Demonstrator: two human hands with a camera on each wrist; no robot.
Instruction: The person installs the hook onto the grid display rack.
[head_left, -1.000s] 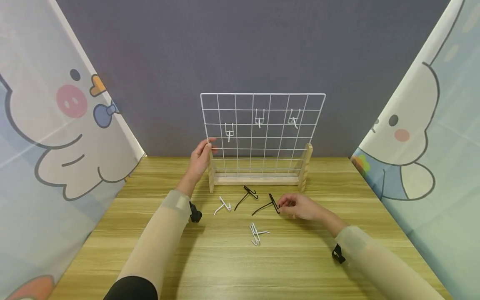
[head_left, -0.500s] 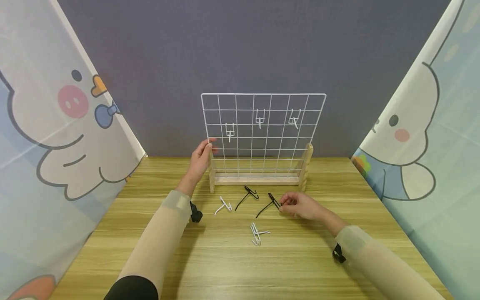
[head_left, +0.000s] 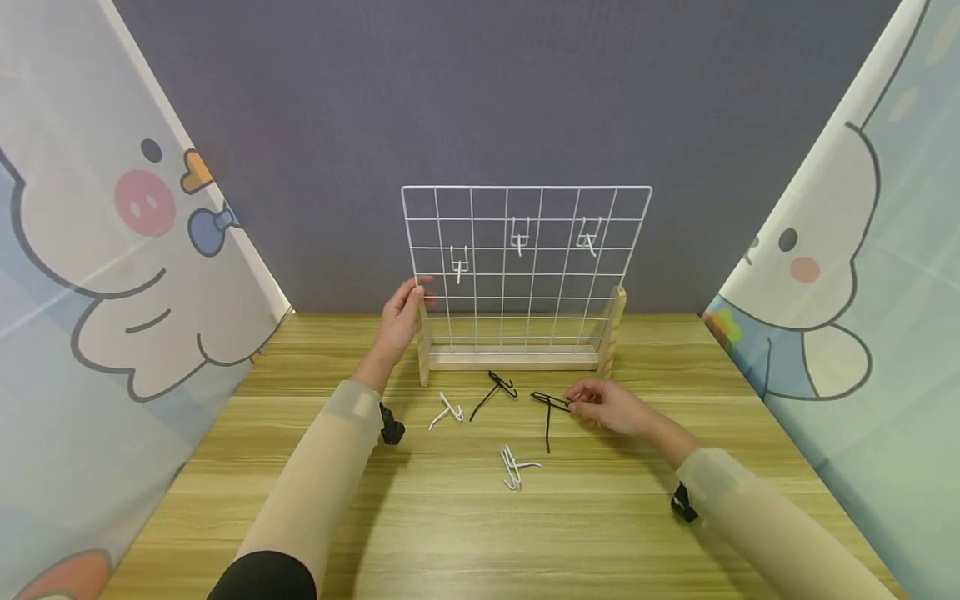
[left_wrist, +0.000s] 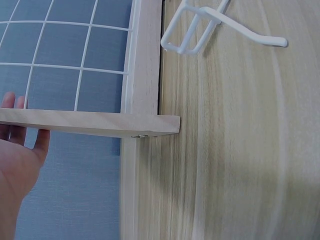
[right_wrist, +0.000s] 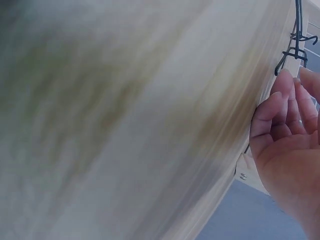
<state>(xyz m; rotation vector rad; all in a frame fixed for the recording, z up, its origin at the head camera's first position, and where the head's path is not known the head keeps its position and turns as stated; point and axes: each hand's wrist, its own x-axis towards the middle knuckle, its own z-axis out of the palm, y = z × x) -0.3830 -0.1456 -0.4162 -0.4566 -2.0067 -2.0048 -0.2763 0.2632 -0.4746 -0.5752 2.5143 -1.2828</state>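
Note:
My left hand (head_left: 400, 319) grips the left wooden post (head_left: 423, 350) of a rack that holds an upright white wire grid (head_left: 525, 187). In the left wrist view its thumb and fingers are on either side of that post (left_wrist: 90, 120). My right hand (head_left: 613, 411) pinches the right end of a black wire display hook (head_left: 548, 427) between thumb and fingertips, in front of the rack. The hook's long prong points toward me. In the right wrist view, the black hook (right_wrist: 297, 47) shows beyond the fingertips. A second black hook (head_left: 498, 384) lies to its left.
Three white hooks hang on the grid: a left one (head_left: 460, 266), a middle one (head_left: 520, 241) and a right one (head_left: 588, 242). Two more lie on the wooden table (head_left: 420, 533): a left white hook (head_left: 448, 408) and a nearer white hook (head_left: 512, 467). A grey backdrop stands behind.
The right hand has shifted slightly right, and the black hook at its fingertips has turned so its long prong swings from pointing left to pointing toward me. The left hand has stayed on the post.

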